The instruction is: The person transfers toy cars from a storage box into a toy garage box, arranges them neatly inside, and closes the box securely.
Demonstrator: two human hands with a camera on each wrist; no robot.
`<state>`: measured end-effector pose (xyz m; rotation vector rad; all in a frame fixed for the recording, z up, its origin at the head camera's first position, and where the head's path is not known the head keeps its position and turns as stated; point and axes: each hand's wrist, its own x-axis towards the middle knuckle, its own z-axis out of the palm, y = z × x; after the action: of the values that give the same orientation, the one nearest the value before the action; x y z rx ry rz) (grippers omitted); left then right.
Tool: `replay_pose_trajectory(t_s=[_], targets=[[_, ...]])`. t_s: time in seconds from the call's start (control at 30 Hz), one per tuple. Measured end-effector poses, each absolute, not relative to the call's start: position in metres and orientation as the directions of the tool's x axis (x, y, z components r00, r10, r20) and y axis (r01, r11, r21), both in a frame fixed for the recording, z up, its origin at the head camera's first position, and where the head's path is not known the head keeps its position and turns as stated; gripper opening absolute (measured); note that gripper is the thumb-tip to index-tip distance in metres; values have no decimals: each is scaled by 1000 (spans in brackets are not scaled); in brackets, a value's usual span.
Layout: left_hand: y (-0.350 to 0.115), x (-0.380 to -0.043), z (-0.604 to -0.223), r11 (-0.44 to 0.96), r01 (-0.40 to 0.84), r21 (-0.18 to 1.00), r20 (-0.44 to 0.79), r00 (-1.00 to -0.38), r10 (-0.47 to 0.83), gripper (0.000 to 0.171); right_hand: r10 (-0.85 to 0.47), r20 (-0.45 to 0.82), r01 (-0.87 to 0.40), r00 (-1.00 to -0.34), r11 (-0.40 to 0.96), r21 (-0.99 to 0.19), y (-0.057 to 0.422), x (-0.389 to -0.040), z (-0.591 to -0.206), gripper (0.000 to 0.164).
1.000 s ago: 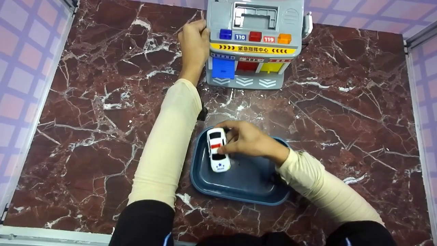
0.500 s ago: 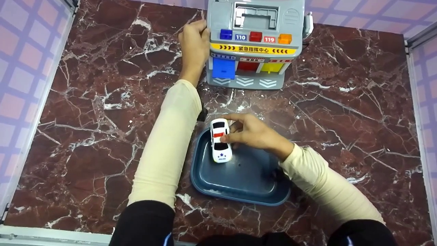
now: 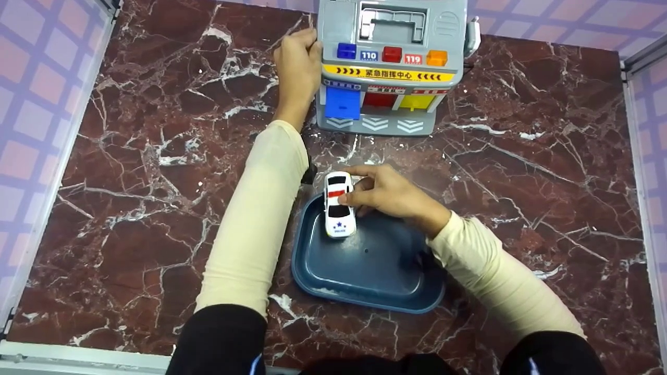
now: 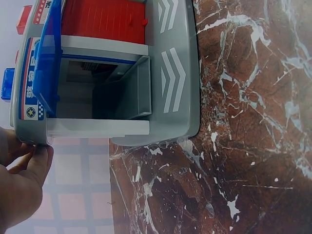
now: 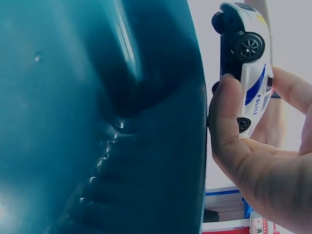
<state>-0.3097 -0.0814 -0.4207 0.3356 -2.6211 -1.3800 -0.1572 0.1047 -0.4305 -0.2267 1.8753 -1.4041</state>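
Note:
A white toy police car (image 3: 340, 216) with a red roof bar and blue stars is pinched between the thumb and fingers of my right hand (image 3: 398, 195). It hangs over the far left rim of a dark blue tray (image 3: 307, 284). In the right wrist view, the toy car (image 5: 258, 73) shows its wheels and underside, clear of the tray wall. My left hand (image 3: 299, 65) grips the left side of a grey toy garage (image 3: 375, 125); the left wrist view has the fingers (image 4: 36, 163) at its roof corner. The garage's blue door (image 4: 48, 63) is swung up, baring a dark bay.
The garage's red door (image 4: 105, 22) and yellow door (image 3: 417, 102) are down. A white handset-like part (image 3: 472, 36) sticks out from its right side. Brown marbled tabletop (image 3: 156, 208) surrounds everything, bounded by patterned side walls (image 3: 36, 130).
My right hand has raised the toy police car and carried it away from the body, from over the tray's interior to its far rim. My left hand stays at the garage.

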Motion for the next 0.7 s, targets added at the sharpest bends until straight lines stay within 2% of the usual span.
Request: replay_pose_trajectory(t_s=[0.43,0.7], targets=[[-81,-311,-420,528,-116,841,39,-961,-272,29,-518,-563,484,-644,294,-824,101,-168,-431,61],[-82,-310,-420,549,-114,828,45,-963,-267,28,-531,-600,581,-598,229,-781,100,-174,-433,50]])
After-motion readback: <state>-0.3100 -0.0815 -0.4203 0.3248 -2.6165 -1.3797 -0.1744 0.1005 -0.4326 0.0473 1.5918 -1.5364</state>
